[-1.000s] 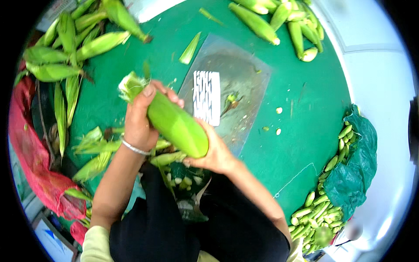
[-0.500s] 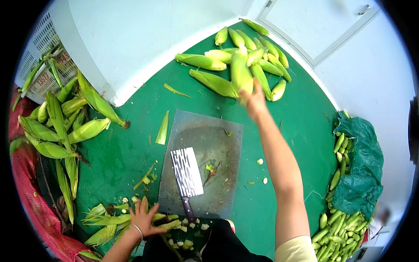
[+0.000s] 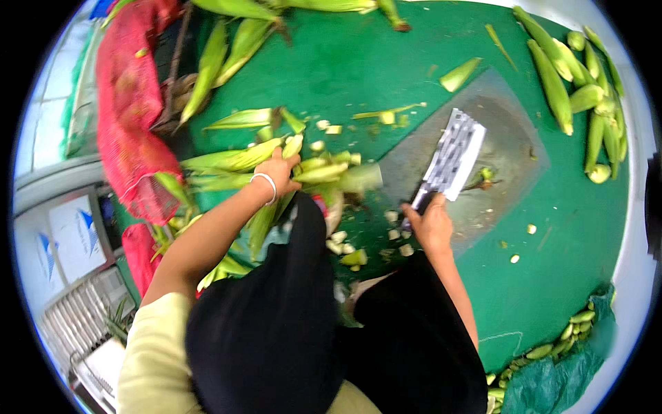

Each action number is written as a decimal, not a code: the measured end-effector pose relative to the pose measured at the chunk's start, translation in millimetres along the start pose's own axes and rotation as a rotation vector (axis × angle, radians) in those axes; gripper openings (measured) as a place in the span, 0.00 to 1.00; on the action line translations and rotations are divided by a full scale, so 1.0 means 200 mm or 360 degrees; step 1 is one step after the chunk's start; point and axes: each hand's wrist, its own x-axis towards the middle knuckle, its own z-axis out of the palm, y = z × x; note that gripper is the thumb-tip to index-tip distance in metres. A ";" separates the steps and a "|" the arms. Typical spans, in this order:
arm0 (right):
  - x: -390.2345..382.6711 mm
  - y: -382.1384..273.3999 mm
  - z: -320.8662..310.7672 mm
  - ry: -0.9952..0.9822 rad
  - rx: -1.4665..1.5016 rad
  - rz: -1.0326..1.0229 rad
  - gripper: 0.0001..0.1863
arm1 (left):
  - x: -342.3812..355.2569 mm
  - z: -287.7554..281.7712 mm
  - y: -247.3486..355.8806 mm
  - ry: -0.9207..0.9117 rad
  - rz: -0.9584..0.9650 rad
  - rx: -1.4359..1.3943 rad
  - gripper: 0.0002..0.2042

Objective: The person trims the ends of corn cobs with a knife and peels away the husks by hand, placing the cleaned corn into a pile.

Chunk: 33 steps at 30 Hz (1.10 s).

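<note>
My right hand (image 3: 431, 224) is wrapped around the dark handle of a cleaver (image 3: 456, 155). The cleaver's broad, light-patched blade lies over a grey cutting board (image 3: 514, 124) on the green floor. Among loose corn husks (image 3: 231, 160) at the left is my left hand (image 3: 277, 174), a white band at its wrist. Its fingers are bent onto the green leaves and close on them; part of the grip is hidden. Chopped pale stem ends (image 3: 338, 241) lie between my knees and the board. A brown-and-green scrap (image 3: 486, 176) rests beside the blade.
Ears of corn in husk (image 3: 552, 86) are piled at the far right, others (image 3: 214, 62) at the upper left. A red mesh sack (image 3: 134, 117) stands left. Green sacking (image 3: 548, 383) with small green cobs (image 3: 541, 352) sits lower right. A husk strip (image 3: 458, 74) lies near the board.
The view has swung left and down. My right hand has left the ears of corn, which now lie in the far pile, and grips the cleaver. My spread left hand has closed onto the husks.
</note>
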 end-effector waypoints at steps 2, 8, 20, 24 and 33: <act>0.08 -0.04 -0.06 0.0112 0.0098 -0.0001 0.31 | -0.16 -0.15 -0.11 0.0242 -0.0138 -0.0129 0.24; 0.11 0.11 0.02 0.0375 0.0319 0.0091 0.24 | -0.58 0.53 -0.96 -0.0040 -0.0872 -0.0330 0.36; -0.21 -0.33 -0.40 -0.0023 0.1249 0.0166 0.09 | 0.21 -0.62 -0.81 0.1033 -0.0339 0.0089 0.29; -0.37 -0.50 -0.47 -0.0238 0.1338 0.0178 0.09 | 0.66 -0.74 -1.32 0.1132 -0.1195 0.0205 0.25; -0.34 -0.45 -0.61 0.0076 0.1284 0.0191 0.08 | 0.09 -0.74 -0.30 0.0936 -0.0379 -0.0617 0.37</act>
